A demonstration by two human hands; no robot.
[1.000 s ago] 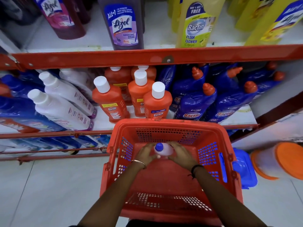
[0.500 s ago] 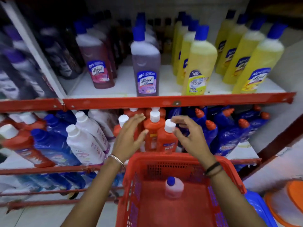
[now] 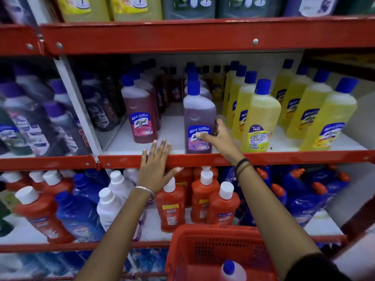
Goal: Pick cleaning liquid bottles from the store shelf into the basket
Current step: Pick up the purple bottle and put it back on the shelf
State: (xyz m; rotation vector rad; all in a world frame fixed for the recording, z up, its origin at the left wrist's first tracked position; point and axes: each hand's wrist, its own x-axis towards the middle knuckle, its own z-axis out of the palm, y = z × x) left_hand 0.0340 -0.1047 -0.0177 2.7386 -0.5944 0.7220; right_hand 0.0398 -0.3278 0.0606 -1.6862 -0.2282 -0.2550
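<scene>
A purple bottle with a blue cap (image 3: 197,116) stands at the front of the middle shelf (image 3: 203,159). My right hand (image 3: 218,136) wraps around its lower right side, thumb on the label and fingers behind it. My left hand (image 3: 156,167) hovers flat with fingers spread over the shelf's red front edge, left of that bottle, holding nothing. The red basket (image 3: 203,238) sits at the bottom of the head view below my arms. One blue-capped bottle (image 3: 232,270) stands inside it.
A pink bottle (image 3: 140,116) stands left of the purple one and yellow bottles (image 3: 261,118) crowd its right. Orange bottles with white caps (image 3: 205,197) and dark blue bottles (image 3: 300,191) fill the lower shelf. A red shelf beam (image 3: 182,35) runs above.
Both hands left the bottle standing in the basket and rose to the shelf. My right hand has closed around the purple bottle; my view tilted upward.
</scene>
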